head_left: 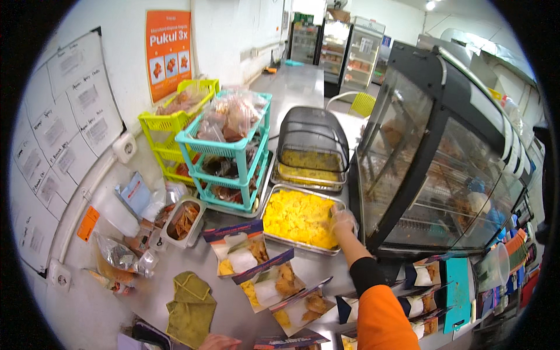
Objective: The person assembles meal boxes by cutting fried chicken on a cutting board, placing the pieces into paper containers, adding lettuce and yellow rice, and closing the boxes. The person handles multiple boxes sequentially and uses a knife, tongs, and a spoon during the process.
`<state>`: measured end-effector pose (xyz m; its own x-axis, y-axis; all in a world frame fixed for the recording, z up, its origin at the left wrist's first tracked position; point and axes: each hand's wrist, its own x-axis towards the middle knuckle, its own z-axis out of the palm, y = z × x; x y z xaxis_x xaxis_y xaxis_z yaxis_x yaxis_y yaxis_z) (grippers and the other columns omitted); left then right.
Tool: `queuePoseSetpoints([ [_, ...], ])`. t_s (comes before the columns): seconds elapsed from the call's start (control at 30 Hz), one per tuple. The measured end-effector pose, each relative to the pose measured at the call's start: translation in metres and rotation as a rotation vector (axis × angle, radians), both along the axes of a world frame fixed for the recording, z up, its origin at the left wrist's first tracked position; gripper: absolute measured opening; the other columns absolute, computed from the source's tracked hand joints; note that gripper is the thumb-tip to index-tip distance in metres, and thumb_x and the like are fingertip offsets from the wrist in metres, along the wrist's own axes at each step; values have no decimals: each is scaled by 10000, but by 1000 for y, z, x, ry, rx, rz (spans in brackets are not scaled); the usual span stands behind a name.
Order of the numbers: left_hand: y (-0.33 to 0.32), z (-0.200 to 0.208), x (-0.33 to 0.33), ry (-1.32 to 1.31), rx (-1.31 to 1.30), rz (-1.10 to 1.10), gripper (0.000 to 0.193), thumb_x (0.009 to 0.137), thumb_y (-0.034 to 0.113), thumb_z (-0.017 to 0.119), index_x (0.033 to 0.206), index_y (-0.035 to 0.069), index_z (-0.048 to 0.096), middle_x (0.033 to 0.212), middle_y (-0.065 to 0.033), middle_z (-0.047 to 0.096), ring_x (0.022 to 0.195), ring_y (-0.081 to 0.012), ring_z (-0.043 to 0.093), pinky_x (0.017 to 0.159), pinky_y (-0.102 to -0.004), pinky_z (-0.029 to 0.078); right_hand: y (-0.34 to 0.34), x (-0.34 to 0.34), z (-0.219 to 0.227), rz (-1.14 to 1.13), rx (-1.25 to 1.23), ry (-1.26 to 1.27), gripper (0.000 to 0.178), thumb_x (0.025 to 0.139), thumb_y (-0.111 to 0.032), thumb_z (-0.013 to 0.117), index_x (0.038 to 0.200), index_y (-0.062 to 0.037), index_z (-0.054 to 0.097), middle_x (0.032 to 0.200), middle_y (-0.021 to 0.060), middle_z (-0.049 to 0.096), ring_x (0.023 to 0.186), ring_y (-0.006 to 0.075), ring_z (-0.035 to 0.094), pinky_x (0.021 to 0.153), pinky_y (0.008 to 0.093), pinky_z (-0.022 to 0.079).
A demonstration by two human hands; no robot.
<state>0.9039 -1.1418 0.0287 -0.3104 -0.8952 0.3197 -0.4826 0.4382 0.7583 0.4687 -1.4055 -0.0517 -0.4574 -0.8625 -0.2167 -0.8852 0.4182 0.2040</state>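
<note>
R hand point(343, 223) – clear thin plastic glove, black cuff point(366, 274) & orange sleeve point(382, 318) behind – is at the R side of the shallow rectangular metal tray point(300, 246) of soft, lumpy yellow food point(294, 214). Fingers look bent in toward the food; can't tell how far open, or if they've hold of anything – too blurred. L hand point(219, 343) is at btm edge, mostly cut off, near the folded olive-green cloth point(189, 309); can't tell if it's open or holding smth.

Tray sits on the grey metal counter point(233, 309), btwn the open dark-blue card boxes point(262, 265) on the near side & a second metal tray point(309, 185), also w/ yellow food, under a black domed cover point(315, 131). Boxes hold yellow food, white packets point(271, 296) & brown fried pieces point(287, 281). More boxes R of the sleeve, by a flat teal board point(458, 291).

R of tray: black-framed glass display cabinet point(429, 151). L: tiered turquoise plastic rack point(241, 169) w/ bagged food on top; nearer, a small metal container point(178, 240) of brown food.
</note>
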Motion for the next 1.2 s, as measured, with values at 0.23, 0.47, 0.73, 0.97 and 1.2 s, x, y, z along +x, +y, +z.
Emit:
queuePoseSetpoints([
  [0.23, -9, -1, -1, 33, -8, 16, 153, 701, -15, 653, 827, 73, 657, 770, -51, 664, 692, -207, 632, 654, -306, 466, 7, 2, -27, 36, -113, -33, 239, 900, -178, 459, 1136, -137, 462, 935, 115, 660, 864, 275, 655, 698, 369, 517],
  [0.47, 8, 4, -4, -5, -44, 87, 139, 701, -18, 650, 809, 69, 659, 757, -54, 666, 681, -203, 636, 638, -297, 470, 1, -5, -5, -56, -40, -206, 479, 816, -399, 595, 1190, -119, 485, 1125, 173, 600, 1025, 307, 597, 808, 417, 492],
  [0.73, 27, 7, -20, 27, -49, 92, 134, 698, -9, 655, 806, 70, 654, 756, -57, 665, 674, -207, 633, 631, -299, 470, -13, -22, -6, -348, 23, -1069, 836, 745, -702, 518, 1349, -145, 363, 969, 124, 544, 756, 220, 559, 645, 350, 468],
  [0.97, 32, 12, -31, 14, -118, 64, 136, 689, -2, 661, 799, 77, 654, 766, -55, 664, 658, -217, 621, 615, -309, 461, 16, 1, 19, -517, -260, -1613, 599, 713, -738, 526, 1033, -233, 513, 525, -58, 359, 382, 39, 297, 356, 198, 254],
  [1.2, 12, 47, -55, -39, -72, -270, 199, 729, 45, 670, 921, 86, 639, 852, -59, 653, 747, -232, 610, 661, -328, 453, 47, -2, 53, -375, -172, -1666, 436, 777, -632, 568, 856, -204, 536, 468, -83, 310, 347, 45, 269, 332, 213, 197],
])
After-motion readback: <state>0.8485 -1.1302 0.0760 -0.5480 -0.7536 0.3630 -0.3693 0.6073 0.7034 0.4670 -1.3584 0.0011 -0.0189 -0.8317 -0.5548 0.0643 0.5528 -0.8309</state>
